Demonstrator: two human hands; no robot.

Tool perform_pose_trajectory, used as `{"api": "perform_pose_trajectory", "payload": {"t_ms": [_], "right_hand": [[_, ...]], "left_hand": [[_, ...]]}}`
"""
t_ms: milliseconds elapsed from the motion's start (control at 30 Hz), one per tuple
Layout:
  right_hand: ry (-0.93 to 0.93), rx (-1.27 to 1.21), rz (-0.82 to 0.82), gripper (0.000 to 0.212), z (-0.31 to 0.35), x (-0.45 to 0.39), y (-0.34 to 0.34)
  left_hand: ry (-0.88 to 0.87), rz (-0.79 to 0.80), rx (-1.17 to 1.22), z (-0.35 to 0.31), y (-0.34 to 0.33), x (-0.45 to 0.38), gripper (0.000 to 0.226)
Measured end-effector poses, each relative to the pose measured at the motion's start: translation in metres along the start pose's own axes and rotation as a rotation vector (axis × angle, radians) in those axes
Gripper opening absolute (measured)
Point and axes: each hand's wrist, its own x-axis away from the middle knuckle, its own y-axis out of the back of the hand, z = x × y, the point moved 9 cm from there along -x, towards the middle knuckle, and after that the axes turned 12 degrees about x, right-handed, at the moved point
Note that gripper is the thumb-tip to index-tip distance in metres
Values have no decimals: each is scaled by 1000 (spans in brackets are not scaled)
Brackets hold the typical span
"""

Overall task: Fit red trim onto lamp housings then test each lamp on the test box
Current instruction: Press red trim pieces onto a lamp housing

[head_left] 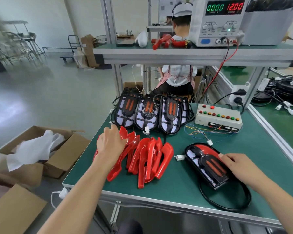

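Several red trim pieces [149, 159] lie in a loose pile on the green table mat [184, 184]. My left hand [111, 142] reaches over the pile's left end and grips one red trim piece [124, 133]. A black lamp housing [205, 164] with red trim at its far end lies flat to the right, its black cable looping in front. My right hand [238, 164] rests on that housing's right side. Three more lamp housings [148, 112] lean upright at the back. The test box [218, 118] with coloured buttons stands at the back right.
A power supply [216, 22] reading 12.00 stands on the upper shelf, with leads running down. Loose thin wires with a white connector [209, 142] lie before the test box. Open cardboard boxes [41, 149] sit left of the table. A person sits behind the bench.
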Motion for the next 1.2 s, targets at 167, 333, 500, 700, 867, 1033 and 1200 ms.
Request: {"api": "perform_pose_trajectory", "payload": {"t_ms": [167, 333, 500, 700, 867, 1033, 1200], "right_hand": [[3, 62, 13, 52, 4, 1, 2], [-15, 87, 19, 56, -1, 1, 3], [-57, 69, 20, 62, -6, 0, 3], [-45, 59, -16, 55, -3, 5, 6], [87, -110, -388, 10, 31, 27, 44], [262, -307, -167, 8, 89, 46, 38], [256, -364, -160, 4, 98, 55, 45]], "left_hand": [[-19, 29, 2, -5, -14, -2, 51], [-32, 9, 47, -9, -13, -4, 28], [-52, -46, 219, -17, 1, -4, 23], [-145, -140, 476, -45, 31, -6, 46], [-116, 114, 1127, -91, 20, 10, 36], [-7, 406, 1497, -155, -33, 50, 28], [134, 566, 1623, -187, -81, 87, 31]]}}
